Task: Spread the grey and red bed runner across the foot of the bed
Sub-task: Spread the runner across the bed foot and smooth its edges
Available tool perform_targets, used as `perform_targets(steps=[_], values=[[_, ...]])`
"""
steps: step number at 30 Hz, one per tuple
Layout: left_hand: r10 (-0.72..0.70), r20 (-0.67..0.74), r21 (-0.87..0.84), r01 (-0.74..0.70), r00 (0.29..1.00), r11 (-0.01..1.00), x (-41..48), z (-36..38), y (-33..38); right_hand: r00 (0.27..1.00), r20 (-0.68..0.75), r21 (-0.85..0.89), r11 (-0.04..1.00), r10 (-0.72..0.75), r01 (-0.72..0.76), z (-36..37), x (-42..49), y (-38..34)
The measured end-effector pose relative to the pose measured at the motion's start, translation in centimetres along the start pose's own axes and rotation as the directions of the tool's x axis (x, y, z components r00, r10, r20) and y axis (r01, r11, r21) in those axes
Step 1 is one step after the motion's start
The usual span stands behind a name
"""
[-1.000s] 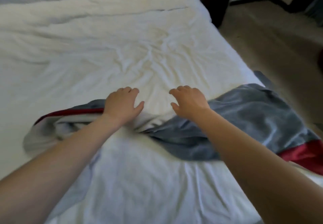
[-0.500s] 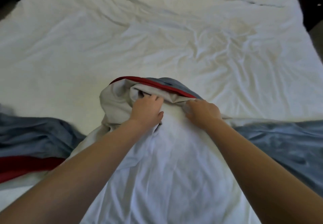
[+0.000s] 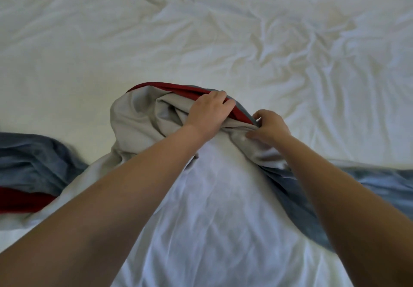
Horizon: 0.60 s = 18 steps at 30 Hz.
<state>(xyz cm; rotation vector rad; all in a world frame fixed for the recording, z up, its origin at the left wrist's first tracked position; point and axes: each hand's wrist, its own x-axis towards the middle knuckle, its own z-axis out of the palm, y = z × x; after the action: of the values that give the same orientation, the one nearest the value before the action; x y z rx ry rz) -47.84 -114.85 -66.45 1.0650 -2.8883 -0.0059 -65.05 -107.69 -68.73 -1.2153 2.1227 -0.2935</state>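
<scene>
While the bed runner (image 3: 138, 121) lies bunched and twisted in a hump, the step in hand is judged to be untangling; spreading proper is not yet begun. The left hand (image 3: 209, 113) grips the raised fold, fingers curled over its red band (image 3: 176, 88). The right hand (image 3: 271, 129) pinches the pale lining just beside it, thumb and fingers closed on cloth. The runner rests on the white sheet (image 3: 201, 40), lining uppermost at centre, with grey ends trailing flat to left and right. The next move, in my judgement, calls for turning the fold grey face up, then drawing both hands apart along the edge to flatten it. Risk noted: the sheet beneath may drag into creases.
</scene>
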Motion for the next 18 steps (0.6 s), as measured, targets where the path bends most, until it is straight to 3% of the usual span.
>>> perform_targets(steps=[4, 9, 12, 15, 16, 18], values=[[0.040, 0.047, 0.037, -0.042, 0.998, 0.998, 1.4, 0.3, -0.3, 0.997, 0.042, 0.094, 0.994, -0.067, 0.063, -1.0, 0.5, 0.5], [0.035, 0.122, -0.261, -0.002, 0.992, 0.965, 1.4, 0.4, 0.2, 0.998, 0.030, 0.411, 0.911, -0.052, 0.035, -3.3, 0.1, 0.7], [0.052, 0.061, -0.162, -0.041, 0.997, 0.986, 0.1, 0.7, 1.8, 0.990, 0.136, 0.536, 0.839, 0.028, -0.097, -5.1, -0.2, 0.9], [0.071, -0.078, -0.070, -0.076, 0.994, 0.995, 0.1, -0.2, 1.8, 0.966, 0.256, 0.509, 0.842, 0.048, -0.177, -5.3, -0.6, 1.6], [0.093, -0.104, -0.069, -0.101, 0.990, 0.993, 0.2, -0.7, 1.7, 0.973, 0.227, 0.470, 0.870, 0.045, -0.150, -5.1, -0.7, 1.7], [0.181, -0.118, -0.039, -0.186, 0.976, 0.982, 0.4, -1.6, 1.5, 0.998, 0.040, 0.371, 0.927, 0.039, -0.051, -5.0, -0.4, 1.9]])
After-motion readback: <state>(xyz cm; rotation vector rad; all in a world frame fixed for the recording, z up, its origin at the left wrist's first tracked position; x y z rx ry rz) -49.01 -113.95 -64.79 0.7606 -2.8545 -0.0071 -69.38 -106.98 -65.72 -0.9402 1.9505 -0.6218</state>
